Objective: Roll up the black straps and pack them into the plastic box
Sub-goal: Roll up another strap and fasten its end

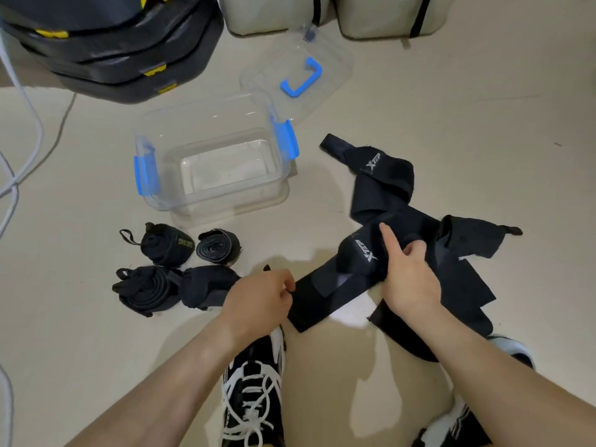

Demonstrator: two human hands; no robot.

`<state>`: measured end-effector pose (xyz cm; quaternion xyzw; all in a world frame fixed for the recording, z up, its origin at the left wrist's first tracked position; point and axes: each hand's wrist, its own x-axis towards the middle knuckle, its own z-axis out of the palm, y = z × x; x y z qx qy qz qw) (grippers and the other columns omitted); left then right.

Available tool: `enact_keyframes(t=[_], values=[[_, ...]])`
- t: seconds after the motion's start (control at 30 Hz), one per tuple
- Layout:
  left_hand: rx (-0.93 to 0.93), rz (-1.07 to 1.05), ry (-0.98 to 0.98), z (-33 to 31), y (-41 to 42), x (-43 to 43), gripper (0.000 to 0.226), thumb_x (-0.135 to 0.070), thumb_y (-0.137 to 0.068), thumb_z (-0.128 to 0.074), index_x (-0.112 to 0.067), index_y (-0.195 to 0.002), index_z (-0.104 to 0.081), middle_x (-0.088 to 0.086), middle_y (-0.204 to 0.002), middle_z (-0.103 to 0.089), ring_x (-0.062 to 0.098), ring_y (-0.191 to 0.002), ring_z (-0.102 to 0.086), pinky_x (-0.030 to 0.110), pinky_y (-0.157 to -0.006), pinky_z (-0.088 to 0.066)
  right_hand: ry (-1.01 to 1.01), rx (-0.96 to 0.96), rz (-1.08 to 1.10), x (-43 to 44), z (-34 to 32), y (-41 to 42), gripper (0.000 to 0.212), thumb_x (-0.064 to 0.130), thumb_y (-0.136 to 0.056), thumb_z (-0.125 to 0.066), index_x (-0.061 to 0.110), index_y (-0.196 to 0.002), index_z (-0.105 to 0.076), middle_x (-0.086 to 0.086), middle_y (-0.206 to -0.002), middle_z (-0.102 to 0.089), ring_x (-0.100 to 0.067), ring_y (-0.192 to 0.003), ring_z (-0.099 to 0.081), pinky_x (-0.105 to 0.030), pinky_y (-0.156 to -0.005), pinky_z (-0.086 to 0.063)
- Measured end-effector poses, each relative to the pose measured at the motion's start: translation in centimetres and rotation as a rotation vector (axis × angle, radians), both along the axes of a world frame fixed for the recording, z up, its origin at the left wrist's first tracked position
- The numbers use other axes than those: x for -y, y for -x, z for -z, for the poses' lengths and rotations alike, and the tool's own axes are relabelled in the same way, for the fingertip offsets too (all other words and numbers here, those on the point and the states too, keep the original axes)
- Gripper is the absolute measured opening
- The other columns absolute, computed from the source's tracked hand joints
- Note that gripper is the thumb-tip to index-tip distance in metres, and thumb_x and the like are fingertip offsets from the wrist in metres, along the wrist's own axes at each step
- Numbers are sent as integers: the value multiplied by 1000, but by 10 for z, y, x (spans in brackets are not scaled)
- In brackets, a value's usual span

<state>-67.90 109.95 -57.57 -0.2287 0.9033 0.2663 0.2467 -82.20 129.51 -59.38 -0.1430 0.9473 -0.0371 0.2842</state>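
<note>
Nearest, under the left forearm, a black-and-white shoe [254, 391] stands on the floor [419, 108]. Just beyond it the left hand [261, 298] is curled, pinching the near end of the held strap [322, 295]. The right hand [409, 279], well apart from it, has its fingers wrapped round the same strap farther along, with the index finger pointing out straight. Between the hands the strap lies fairly flat, but it has no roll in it yet.

The main risk is the tangle. Beyond and to the right of the right hand, the loose straps [383, 185] cross over one another and over the held strap. If rolling starts from the left end, a second strap may be dragged in, or a twist may be wound into the coil. Rough fastener patches, if these straps have them, could also snag on the neighbouring fabric.

To the left of the left hand lie the rolled straps [167, 250], four bundles close together. The nearest looks slack and could unwind when lifted.

Beyond both hands the plastic box [225, 201] stands open with nothing in it. Its lid [300, 75] lies farther off, behind it. Fat or uneven rolls may not all fit, or may stop the lid from closing.

White cables [19, 150] trail far to the left and could catch a reaching arm.
</note>
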Motion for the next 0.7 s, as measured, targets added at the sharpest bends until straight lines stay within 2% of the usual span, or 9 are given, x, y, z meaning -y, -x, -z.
enact_keyframes(t=[0.1, 0.2, 0.3, 0.33, 0.4, 0.47, 0.6, 0.63, 0.7], values=[[-85, 13, -100, 6, 23, -12, 30, -14, -96, -46, -20, -121, -63, -5, -100, -61, 13, -90, -54, 24, -74, -38, -89, 2, 48, 3, 3, 22, 100, 12, -87, -63, 42, -156, 2, -10, -126, -38, -23, -76, -54, -32, -58, -42], [-43, 68, -234, 24, 50, -28, 31, -15, -94, -50, -14, -123, -61, 4, -115, -61, 22, -102, -58, 35, -89, -48, -171, -80, 24, 5, 8, 39, 93, 11, -89, -61, 33, -157, -2, -8, -112, -50, -23, -76, -53, -29, -49, -33], [-11, -117, -470, 34, 68, -47, 40, -19, -90, -60, -17, -129, -53, 0, -120, -63, 21, -105, -60, 38, -94, -50, -167, -178, -66, 4, 8, 50, 52, 20, -95, -60, 21, -143, -42, -5, -104, -55, -25, -82, -56, -29, -53, -35], [-10, -213, -544, 34, 73, -51, 45, -20, -90, -63, -17, -133, -49, -5, -123, -61, 18, -106, -60, 32, -94, -49, -140, -205, -88, 3, 8, 52, 37, 25, -97, -59, 18, -133, -52, -5, -106, -56, -26, -92, -57, -31, -60, -39], [-15, -356, -643, 36, 80, -56, 50, -19, -90, -68, -19, -134, -45, -8, -125, -57, 12, -102, -60, 17, -83, -46, -78, -234, -100, 2, 12, 57, 27, 31, -98, -57, 15, -119, -62, -8, -116, -54, -29, -112, -49, -37, -77, -46], [-25, -416, -679, 39, 83, -60, 44, -17, -86, -74, -20, -122, -48, -12, -108, -59, 3, -88, -59, 9, -69, -45, 85, -148, 22, 6, 13, 61, 26, 30, -95, -62, 14, -114, -61, -10, -121, -50, -30, -114, -48, -37, -88, -46], [-27, -548, -626, 44, 88, -70, 44, -21, -80, -81, -14, -116, -56, -3, -101, -63, 10, -86, -62, 19, -67, -48, 549, 348, 549, 15, 4, 62, 36, 20, -93, -66, 14, -118, -41, -4, -89, -60, -20, -67, -65, -29, -58, -54], [-39, -518, -573, 45, 89, -74, 41, -24, -79, -82, -14, -109, -57, 0, -101, -63, 13, -85, -62, 21, -66, -47, 562, 365, 557, 15, 5, 61, 37, 19, -93, -66, 15, -118, -39, -4, -84, -60, -20, -60, -64, -29, -56, -55], [-79, -402, -454, 46, 89, -80, 29, -27, -79, -81, -17, -90, -56, 4, -100, -62, 15, -79, -59, 23, -64, -44, 558, 208, 516, 15, 8, 64, 36, 18, -91, -64, 18, -118, -40, -7, -86, -62, -26, -68, -66, -37, -65, -56]])
